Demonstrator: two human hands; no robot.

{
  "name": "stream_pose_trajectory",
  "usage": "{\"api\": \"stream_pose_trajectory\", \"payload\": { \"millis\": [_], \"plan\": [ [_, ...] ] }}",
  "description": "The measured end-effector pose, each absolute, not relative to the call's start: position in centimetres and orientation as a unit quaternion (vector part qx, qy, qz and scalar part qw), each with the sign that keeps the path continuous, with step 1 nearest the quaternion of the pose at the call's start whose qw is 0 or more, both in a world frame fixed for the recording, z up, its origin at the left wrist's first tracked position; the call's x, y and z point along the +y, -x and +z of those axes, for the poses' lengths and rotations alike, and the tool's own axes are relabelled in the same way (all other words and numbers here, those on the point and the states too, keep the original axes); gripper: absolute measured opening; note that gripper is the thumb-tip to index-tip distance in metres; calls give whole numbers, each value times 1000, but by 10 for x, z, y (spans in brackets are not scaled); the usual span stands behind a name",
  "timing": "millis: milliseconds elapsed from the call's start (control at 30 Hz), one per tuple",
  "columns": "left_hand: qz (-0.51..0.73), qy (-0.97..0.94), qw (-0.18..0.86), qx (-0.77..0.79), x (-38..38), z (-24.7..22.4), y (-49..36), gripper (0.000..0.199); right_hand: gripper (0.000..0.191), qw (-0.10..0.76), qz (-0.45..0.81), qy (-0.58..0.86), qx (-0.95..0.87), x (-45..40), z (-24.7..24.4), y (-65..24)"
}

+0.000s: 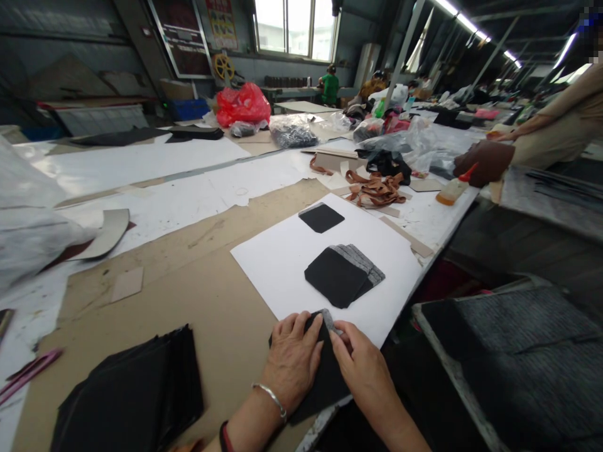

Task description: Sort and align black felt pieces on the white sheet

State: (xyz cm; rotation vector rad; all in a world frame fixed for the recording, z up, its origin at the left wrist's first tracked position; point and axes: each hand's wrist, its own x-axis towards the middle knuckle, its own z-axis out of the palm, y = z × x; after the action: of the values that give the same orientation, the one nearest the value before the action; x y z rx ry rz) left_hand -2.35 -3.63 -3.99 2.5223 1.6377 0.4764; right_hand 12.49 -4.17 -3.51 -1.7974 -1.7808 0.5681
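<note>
A black fabric piece (330, 375) with a grey strip along its far edge lies at the table's front edge, under both hands. My left hand (294, 355) rests flat on it, fingers stretched out. My right hand (362, 361) pinches the piece's far right edge at the grey strip; its fingertips are partly hidden. Just beyond is a small pile of black pieces (335, 276) with grey undersides fanned out to the right. Farther back, another black piece (322, 217) lies on the same white sheet (277, 257).
A stack of larger black pieces (127, 389) stands at left, near pink-handled scissors (35, 373). Brown straps (377, 188) and a glue bottle (453, 188) lie farther back. At right, below the tabletop, is a grey-black surface (518, 351). A person (556, 119) stands at right.
</note>
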Motion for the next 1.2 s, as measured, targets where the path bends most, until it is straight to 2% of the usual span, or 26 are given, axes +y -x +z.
{"api": "stream_pose_trajectory", "payload": {
  "millis": [100,233,333,633,1200],
  "plan": [
    [151,-827,49,539,-36,-41,22,45,25,262,111,632,-721,-43,-39,-124],
    [155,-820,59,548,-36,-41,22,44,31,215,-84,572,-787,-46,-39,-119],
    [175,-820,62,541,-36,-40,22,46,35,189,-164,563,-787,-47,-36,-113],
    [218,-821,29,527,-36,-45,23,43,36,186,-175,555,-792,-44,-32,-106],
    [186,-832,-18,523,-33,-43,26,47,40,199,-158,571,-780,-45,-41,-104]
  ]
}}
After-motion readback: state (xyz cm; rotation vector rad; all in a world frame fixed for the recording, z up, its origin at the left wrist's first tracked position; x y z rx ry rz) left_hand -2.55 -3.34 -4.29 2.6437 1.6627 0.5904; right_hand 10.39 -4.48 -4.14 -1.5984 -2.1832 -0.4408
